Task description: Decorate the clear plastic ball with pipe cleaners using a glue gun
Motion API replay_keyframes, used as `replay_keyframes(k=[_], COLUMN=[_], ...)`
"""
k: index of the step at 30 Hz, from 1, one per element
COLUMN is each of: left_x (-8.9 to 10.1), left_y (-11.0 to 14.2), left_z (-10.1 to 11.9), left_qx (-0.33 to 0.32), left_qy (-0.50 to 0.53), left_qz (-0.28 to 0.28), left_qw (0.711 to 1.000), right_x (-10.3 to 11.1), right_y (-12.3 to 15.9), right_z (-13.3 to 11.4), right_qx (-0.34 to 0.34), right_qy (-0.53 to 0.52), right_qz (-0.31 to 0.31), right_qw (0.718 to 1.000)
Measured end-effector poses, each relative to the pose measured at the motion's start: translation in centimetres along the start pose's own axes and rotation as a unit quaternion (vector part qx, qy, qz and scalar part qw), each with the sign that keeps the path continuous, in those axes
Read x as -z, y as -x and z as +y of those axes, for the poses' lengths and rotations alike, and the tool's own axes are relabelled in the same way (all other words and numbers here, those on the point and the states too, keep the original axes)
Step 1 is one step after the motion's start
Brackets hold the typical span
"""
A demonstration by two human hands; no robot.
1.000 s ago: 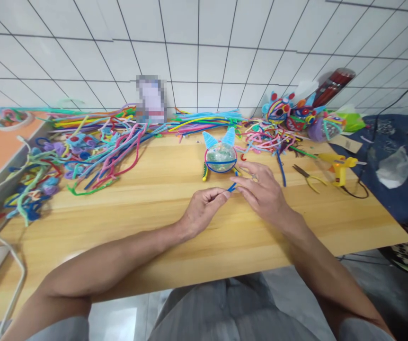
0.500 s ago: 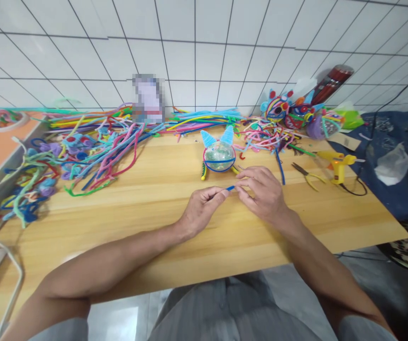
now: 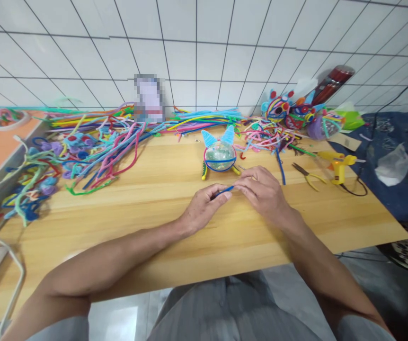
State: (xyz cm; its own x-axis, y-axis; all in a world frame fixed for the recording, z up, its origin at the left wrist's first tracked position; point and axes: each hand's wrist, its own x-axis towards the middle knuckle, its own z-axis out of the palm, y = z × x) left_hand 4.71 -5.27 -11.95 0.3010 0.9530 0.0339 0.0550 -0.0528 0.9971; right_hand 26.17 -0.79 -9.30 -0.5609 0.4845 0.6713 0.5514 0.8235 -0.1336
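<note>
A short blue pipe cleaner [image 3: 225, 190] runs between my two hands above the near half of the table. My left hand [image 3: 204, 204] pinches it between thumb and forefinger. The fingertips of my right hand [image 3: 262, 192] close on its other end. Just beyond my hands stands a clear ball figure [image 3: 220, 156] with light blue pipe-cleaner ears, a blue band round its middle and yellow-and-green feet. Part of the blue piece is hidden inside my left hand.
Coloured pipe cleaners [image 3: 119, 147] lie heaped at the left and along the wall. Pliers [image 3: 306, 176] and a yellow glue gun [image 3: 339, 168] rest on the right of the wooden table [image 3: 136, 246]. Finished ball figures [image 3: 278, 108] stand at the back right.
More of the blue pipe cleaner shows along my left thumb. My right fingers have drawn closer together at its end. The ball figure stays in place.
</note>
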Motion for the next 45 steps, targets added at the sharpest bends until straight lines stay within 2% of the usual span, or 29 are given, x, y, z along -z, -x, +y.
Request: replay_keyframes(k=[3,7,11,18,22,28,34,39,42,45], left_x=[0.4,0.6,0.6,0.9,1.2,1.3,1.3,1.4,1.2,1.1], left_y=[-0.1,0.0,-0.1,-0.8,-1.1,-1.2,-0.9,-0.3,0.1,0.2], left_z=[0.1,0.4,0.3,-1.4,-2.2,-2.4,-2.2,-1.0,0.1,0.8], left_qx=[-0.014,-0.026,-0.026,-0.020,-0.056,-0.093,-0.107,-0.118,-0.125,-0.097], left_qy=[-0.069,-0.114,-0.096,0.006,-0.009,-0.023,-0.060,-0.202,-0.236,-0.222], left_qz=[-0.018,0.011,0.053,0.053,0.059,0.030,0.027,0.011,-0.013,-0.062], left_qw=[0.997,0.993,0.994,0.998,0.997,0.995,0.992,0.972,0.964,0.968], right_x=[0.6,1.2,1.4,3.1,4.3,5.1,5.0,4.4,3.7,2.7], right_y=[0.1,0.3,0.3,0.2,0.7,2.0,2.8,3.3,3.3,3.0], right_z=[0.7,1.1,1.3,2.3,2.7,2.8,2.3,1.8,1.0,-0.3], right_qx=[-0.041,-0.074,-0.061,-0.033,-0.030,-0.030,-0.054,-0.089,-0.062,-0.019], right_qy=[-0.005,-0.013,0.000,0.064,0.096,0.096,0.099,0.093,0.069,0.055], right_qz=[-0.002,0.002,0.004,0.021,0.016,0.056,0.074,0.046,0.021,0.003], right_qw=[0.999,0.997,0.998,0.997,0.995,0.993,0.991,0.991,0.995,0.998])
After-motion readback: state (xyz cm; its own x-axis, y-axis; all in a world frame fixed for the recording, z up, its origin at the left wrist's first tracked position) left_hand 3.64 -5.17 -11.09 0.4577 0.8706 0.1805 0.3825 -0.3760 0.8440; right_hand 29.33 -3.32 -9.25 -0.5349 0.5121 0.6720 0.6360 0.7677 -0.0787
